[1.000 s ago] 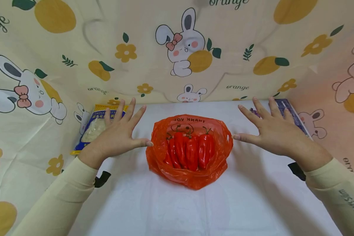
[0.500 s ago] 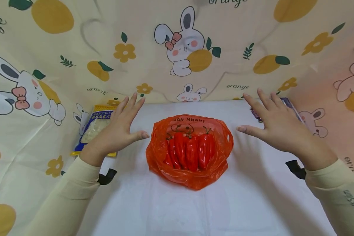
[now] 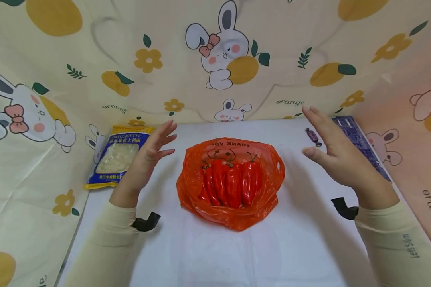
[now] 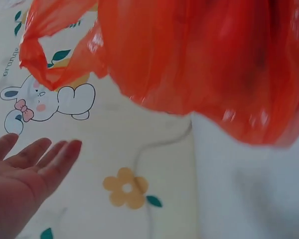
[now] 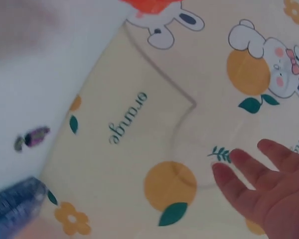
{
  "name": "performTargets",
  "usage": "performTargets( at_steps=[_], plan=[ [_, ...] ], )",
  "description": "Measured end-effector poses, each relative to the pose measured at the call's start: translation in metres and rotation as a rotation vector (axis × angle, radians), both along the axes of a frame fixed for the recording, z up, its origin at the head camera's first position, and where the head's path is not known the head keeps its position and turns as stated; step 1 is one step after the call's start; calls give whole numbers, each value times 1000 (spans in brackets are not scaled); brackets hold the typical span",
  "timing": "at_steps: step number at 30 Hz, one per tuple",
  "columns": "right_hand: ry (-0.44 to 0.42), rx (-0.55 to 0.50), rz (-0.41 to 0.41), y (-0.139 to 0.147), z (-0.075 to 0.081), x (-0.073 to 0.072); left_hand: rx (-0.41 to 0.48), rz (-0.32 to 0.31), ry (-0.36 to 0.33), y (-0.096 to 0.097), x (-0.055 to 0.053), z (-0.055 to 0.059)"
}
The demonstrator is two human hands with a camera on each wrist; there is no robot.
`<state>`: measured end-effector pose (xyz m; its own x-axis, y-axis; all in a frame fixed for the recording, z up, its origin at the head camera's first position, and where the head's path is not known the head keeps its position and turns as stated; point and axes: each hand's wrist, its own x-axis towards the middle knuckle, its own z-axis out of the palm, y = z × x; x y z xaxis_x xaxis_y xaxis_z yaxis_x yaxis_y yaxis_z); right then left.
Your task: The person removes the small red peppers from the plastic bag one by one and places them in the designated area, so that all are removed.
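A thin red plastic bag with "THANK YOU" printed on it lies on the white table, its mouth spread wide. Several glossy red chili peppers with green stems sit side by side inside. My left hand is raised to the left of the bag, turned on edge with fingers loosely extended. On the other side, my right hand is also raised, fingers straight and thumb apart. Neither hand holds anything. In the left wrist view the red bag fills the top, above the left fingers.
Behind the left hand lies a blue and yellow pasta pack. A small purple wrapped candy is at the back right, beside a dark blue flat package partly covered by the right hand. Patterned cloth with rabbits and oranges walls the table.
Both hands have turned from spread, flat poses to a more sideways one, and their thumbs have drawn away from the bag. The bag and peppers stay in place.
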<state>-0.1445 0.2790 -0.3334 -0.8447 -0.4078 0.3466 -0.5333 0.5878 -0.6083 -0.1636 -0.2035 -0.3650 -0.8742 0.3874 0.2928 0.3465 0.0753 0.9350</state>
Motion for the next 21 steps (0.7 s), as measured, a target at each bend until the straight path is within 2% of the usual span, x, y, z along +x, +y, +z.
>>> performTargets(
  at_steps=[4, 9, 15, 18, 21],
  plan=[
    [19, -102, 22, -4, -14, 0, 191, -16, -65, 2, 4, -12],
    [-77, -315, 62, -11, -30, 5, 323, -49, -167, 6, 11, -28],
    [-213, -588, 159, -22, -47, 4, 342, -11, -202, 11, 20, -45],
    [-239, -678, 211, -25, -55, 2, 308, 6, -216, 15, 24, -46],
    [-242, -714, 248, -27, -62, 1, 235, 31, -272, 20, 28, -42]
  ],
)
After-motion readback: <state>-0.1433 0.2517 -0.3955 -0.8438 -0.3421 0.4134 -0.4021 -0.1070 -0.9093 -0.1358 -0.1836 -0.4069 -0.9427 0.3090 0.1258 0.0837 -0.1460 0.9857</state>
